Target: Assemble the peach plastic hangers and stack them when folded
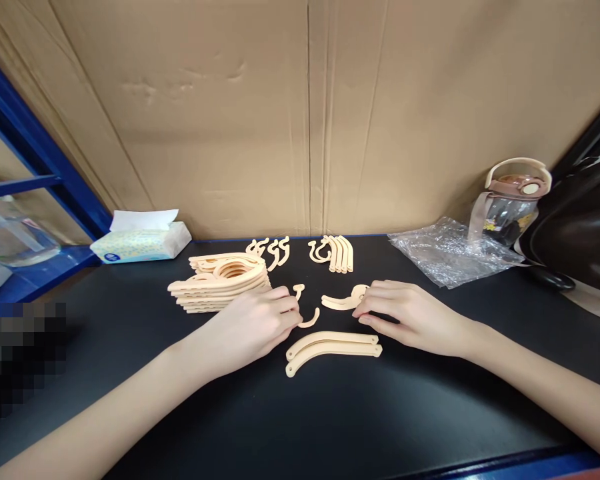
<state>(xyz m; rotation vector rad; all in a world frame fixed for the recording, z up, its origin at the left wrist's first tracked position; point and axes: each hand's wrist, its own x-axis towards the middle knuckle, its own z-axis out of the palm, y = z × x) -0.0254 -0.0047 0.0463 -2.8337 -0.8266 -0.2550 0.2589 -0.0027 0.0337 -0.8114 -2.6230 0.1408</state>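
Observation:
My left hand [260,320] rests on the black table [300,413], fingers curled around a small cream hook piece [307,313] whose ends stick out past the fingertips. My right hand [405,313] lies opposite, fingertips pinching the round end of a curved cream hanger piece [343,300]. Two long curved cream arms [333,348] lie side by side just in front of both hands. Behind my left hand stands a stack of cream hanger parts [223,283].
Loose small hooks [273,250] and a row of curved pieces [337,253] lie near the cardboard wall [300,113]. A tissue pack [143,240] sits at back left. Crumpled clear plastic [447,253], a lidded bottle [513,203] and a dark bag [585,227] are at right.

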